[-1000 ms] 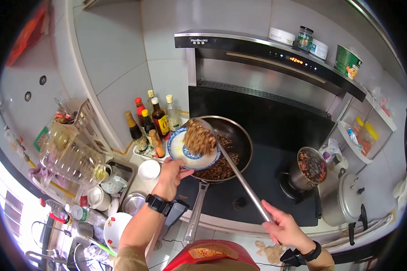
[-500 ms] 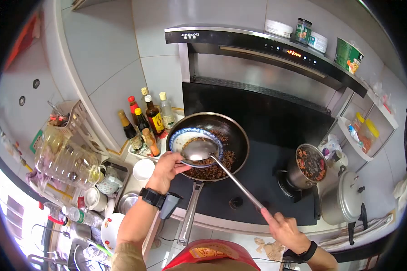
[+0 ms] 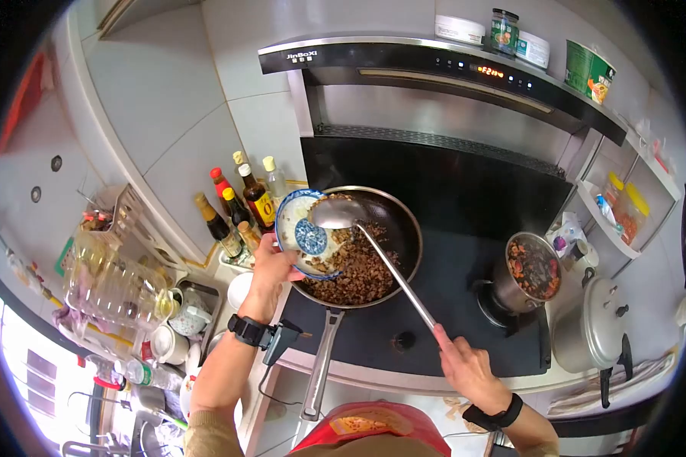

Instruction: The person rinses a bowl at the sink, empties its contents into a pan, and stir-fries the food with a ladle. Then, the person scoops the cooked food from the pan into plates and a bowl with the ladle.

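My left hand [image 3: 273,268] grips the rim of a blue-and-white bowl [image 3: 310,236], which is tilted over the left side of a black wok [image 3: 404,228]. A little brown minced food clings inside the bowl. More of that minced food [image 3: 362,270] lies in the wok. My right hand [image 3: 469,365] is closed around the long handle of a metal ladle [image 3: 339,214]. The ladle's head is at the bowl's upper right edge, its rounded back facing up.
Sauce bottles [image 3: 255,199] stand left of the wok. On the right burner is a pot of dark food [image 3: 532,270], beside a pressure cooker [image 3: 591,324]. The wok handle [image 3: 322,369] points toward me. A white cup [image 3: 240,289] sits below the bottles.
The heap of minced food has left the bowl, and the wok now holds more. The bowl has tilted steeply, and the ladle has turned over and moved to its right edge.
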`<state>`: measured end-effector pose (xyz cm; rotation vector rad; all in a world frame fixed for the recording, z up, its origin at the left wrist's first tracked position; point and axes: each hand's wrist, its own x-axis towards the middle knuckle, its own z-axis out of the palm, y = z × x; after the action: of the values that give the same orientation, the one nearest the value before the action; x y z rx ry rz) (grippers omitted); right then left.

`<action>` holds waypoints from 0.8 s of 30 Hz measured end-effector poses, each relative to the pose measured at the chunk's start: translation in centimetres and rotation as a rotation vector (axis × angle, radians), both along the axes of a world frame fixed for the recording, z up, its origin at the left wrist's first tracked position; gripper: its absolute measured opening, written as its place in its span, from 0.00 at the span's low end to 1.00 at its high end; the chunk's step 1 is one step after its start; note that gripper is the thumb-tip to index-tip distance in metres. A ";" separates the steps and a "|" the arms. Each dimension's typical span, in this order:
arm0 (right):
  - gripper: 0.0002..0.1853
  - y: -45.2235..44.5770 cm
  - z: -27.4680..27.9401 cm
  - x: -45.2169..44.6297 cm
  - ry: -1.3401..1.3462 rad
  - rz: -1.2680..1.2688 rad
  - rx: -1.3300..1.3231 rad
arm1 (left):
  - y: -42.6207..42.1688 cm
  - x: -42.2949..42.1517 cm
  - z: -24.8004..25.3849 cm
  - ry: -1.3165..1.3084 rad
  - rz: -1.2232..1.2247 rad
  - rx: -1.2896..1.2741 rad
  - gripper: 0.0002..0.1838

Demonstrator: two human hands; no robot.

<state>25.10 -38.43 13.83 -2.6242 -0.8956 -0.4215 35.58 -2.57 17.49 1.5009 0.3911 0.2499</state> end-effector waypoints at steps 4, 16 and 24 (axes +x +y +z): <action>0.35 -1.4 0.8 -1.1 0.002 0.009 -0.207 | 0.2 0.3 -0.7 0.031 0.024 -0.003 0.26; 0.36 -1.2 2.0 -0.1 0.020 0.083 -0.054 | 2.3 -0.2 -1.8 -0.010 -0.065 -0.196 0.26; 0.34 -5.4 3.3 0.8 0.011 0.188 -0.226 | 4.8 -1.2 -1.1 -0.033 -0.115 -0.153 0.30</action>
<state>25.86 -43.87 17.17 -2.7039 -1.2391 -0.2698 34.37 2.22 16.41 1.3622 0.2902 0.1502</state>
